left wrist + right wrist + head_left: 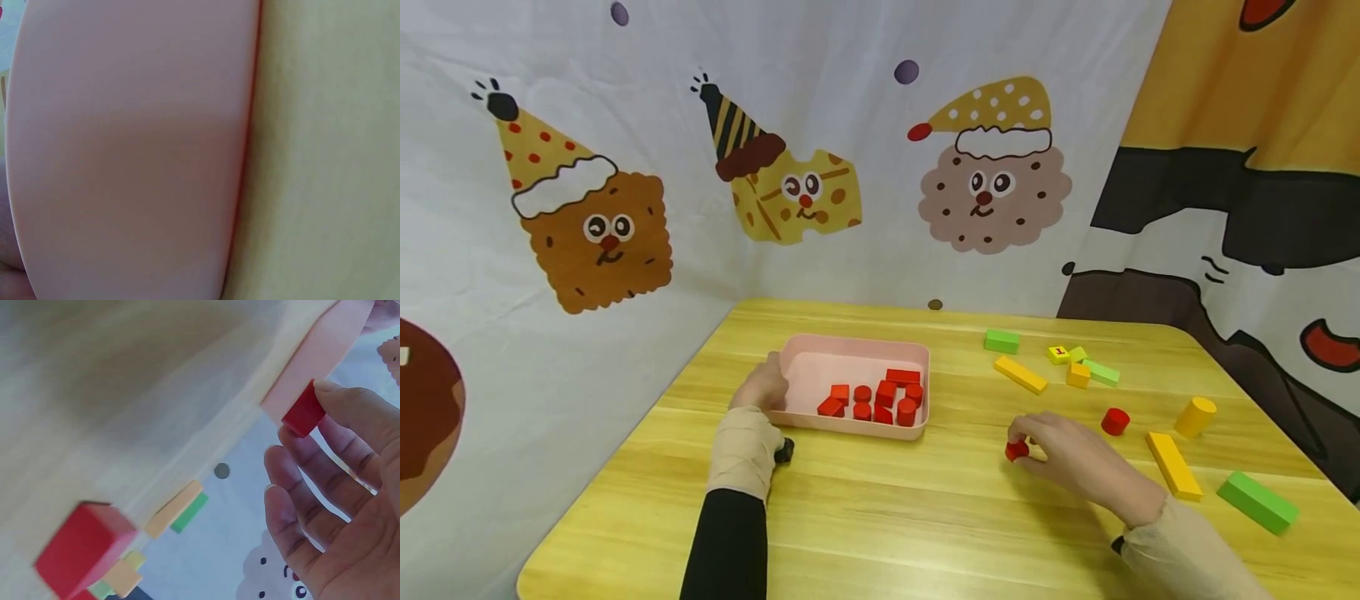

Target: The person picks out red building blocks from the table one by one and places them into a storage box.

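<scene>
A pink tray (820, 367) stands left of centre on the wooden table, with several red blocks (885, 393) gathered toward its right end. My left hand (763, 385) grips the tray's left end; in the left wrist view its fingers (9, 237) show just past the rim, beside the tray's outer wall (134, 156). To the right of the tray, low over the table, my right hand (1075, 458) pinches a small red block (304, 411) between thumb and fingertips. Another red block (84, 550) shows large at lower left in the right wrist view.
A red cylinder (1115, 421) and a yellow cylinder (1196, 416) stand beyond my right hand. Yellow bars (1174, 465) and green blocks (1258, 502) lie at the right. Small yellow and green pieces (1078, 374) cluster farther back. A printed curtain (880, 275) hangs behind the table.
</scene>
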Demonstrator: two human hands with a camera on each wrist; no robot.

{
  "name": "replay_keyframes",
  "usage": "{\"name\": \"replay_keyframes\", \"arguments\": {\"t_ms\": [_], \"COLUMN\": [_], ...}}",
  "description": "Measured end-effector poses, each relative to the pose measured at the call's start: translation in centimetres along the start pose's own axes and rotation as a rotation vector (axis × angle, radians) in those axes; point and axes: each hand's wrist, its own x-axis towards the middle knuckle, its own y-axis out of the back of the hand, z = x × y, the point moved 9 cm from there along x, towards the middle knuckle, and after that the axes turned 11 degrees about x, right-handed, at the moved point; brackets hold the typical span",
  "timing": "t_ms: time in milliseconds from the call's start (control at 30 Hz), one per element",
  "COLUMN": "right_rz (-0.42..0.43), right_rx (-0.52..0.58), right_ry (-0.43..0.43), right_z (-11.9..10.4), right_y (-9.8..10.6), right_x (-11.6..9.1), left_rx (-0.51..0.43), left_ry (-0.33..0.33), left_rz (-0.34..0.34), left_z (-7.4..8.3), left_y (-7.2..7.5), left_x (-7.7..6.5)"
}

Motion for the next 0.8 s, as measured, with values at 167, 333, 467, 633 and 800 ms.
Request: {"name": "replay_keyframes", "arguments": {"t_ms": [167, 333, 467, 633, 800], "right_rz": [0.02, 0.035, 0.045, 0.065, 0.067], "right_rx": [-0.002, 0.004, 0.005, 0.013, 0.03], "right_ry": [0.029, 0.022, 0.02, 0.057, 0.048], "right_z": [-1.1, -1.5, -1.7, -2.3, -2.6], "right_y": [0.2, 0.0, -0.2, -0.4, -1.0], "right_x": [1.1, 2.6, 4.1, 5.8, 7.7], "left_rx": [0.003, 0.0, -0.016, -0.021, -0.009], "left_ry": [-0.004, -0.011, -0.004, -0.002, 0.0], "left_rz": [-0.001, 0.006, 0.005, 0.0, 0.007], "left_z": [0.0, 0.0, 0.1, 0.1, 0.0], "left_y": [0.0, 0.2, 0.2, -0.1, -0.1], "left_x": [-0.1, -0.2, -0.4, 0.0, -0.1]}}
